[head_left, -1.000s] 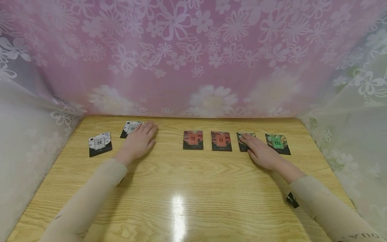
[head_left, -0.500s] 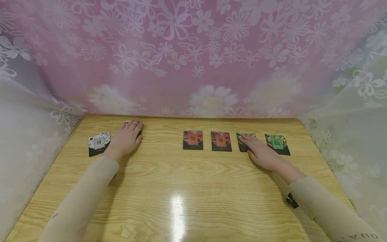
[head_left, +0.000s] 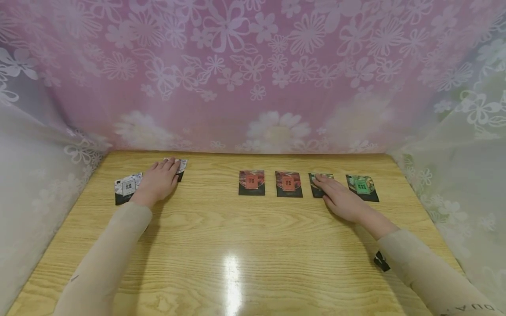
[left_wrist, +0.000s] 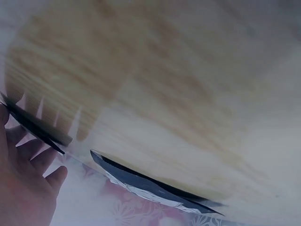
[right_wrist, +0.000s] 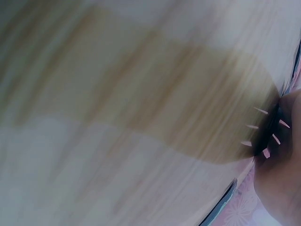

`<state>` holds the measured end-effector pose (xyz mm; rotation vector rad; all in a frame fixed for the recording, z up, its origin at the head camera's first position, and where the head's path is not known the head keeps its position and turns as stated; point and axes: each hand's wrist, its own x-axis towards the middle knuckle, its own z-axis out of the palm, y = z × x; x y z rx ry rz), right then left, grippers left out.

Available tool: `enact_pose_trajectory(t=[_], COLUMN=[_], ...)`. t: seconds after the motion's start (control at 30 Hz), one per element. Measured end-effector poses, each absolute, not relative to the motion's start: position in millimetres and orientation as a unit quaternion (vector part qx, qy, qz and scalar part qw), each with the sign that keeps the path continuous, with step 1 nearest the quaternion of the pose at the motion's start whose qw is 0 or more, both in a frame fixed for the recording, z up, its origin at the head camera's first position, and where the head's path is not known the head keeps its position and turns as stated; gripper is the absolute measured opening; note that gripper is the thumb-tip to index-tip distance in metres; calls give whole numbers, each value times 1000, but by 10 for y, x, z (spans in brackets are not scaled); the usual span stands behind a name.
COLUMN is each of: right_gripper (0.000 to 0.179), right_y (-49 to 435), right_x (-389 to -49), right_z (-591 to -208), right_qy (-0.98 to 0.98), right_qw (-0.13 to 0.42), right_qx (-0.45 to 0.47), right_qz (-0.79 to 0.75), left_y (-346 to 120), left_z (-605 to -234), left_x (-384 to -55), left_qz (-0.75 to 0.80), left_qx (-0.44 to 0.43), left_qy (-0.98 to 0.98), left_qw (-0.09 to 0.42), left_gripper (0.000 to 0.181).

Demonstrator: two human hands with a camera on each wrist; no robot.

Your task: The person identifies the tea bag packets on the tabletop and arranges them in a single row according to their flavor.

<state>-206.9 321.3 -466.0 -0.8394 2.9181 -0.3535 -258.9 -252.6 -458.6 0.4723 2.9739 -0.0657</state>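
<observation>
My left hand (head_left: 160, 180) lies palm down with extended fingers over a white-and-black packet (head_left: 182, 169) near the table's back edge. The fingers cover most of it; its right side shows. In the left wrist view the fingertips meet the dark edge of that packet (left_wrist: 35, 125). A similar white-and-black packet (head_left: 127, 188) lies to the left, its corner close to the wrist. My right hand (head_left: 344, 202) rests its straight fingers on a green-and-black packet (head_left: 316, 189), hiding much of it. Just right of this hand lies another green-and-black packet (head_left: 363, 188).
Two red-and-black packets (head_left: 251, 182) lie side by side in the middle of the wooden table (head_left: 221, 245). A pink flowered curtain (head_left: 237, 101) hangs behind the table, with pale curtains on both sides. A small black item (head_left: 381, 262) shows beside the right sleeve.
My left hand has shifted left across the back white-and-black packet, uncovering its right side and covering its left. The right hand has stayed on its green-and-black packet.
</observation>
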Motion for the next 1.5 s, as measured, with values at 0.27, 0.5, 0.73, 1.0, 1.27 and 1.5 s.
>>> enact_pose_trajectory(t=[0.27,0.5,0.73,1.0,1.27,1.5], right_gripper=[57,57,57,58,57,56], right_y=[3204,3191,3184,3184,3199,3200], right_x=[-2060,-2057,-2060,-2052,-2067,-2051], right_z=[-4648,-4623,-4613,-4619,-4640,-4640], right_qy=[955,955,956,956,955,954], right_qw=[50,53,55,59,55,45], right_qx=[-269,-265,-264,-263,-265,-273], right_qz=[-117,-118,-118,-121,-119,-117], left_y=[-2506,-2441,-2331,-2170,-1891,-1626], left_z=[-4607,-4610,-4616,-4664,-4624,-4635], left_x=[-2546,-2487,-2439,-2413,-2366,-2320], left_qz=[-28,-30,-36,-44,-59,-74], left_qx=[162,177,184,195,211,213], left_qy=[984,982,981,979,975,974], left_qw=[64,55,50,42,45,26], left_gripper=[60,59,59,60,60,58])
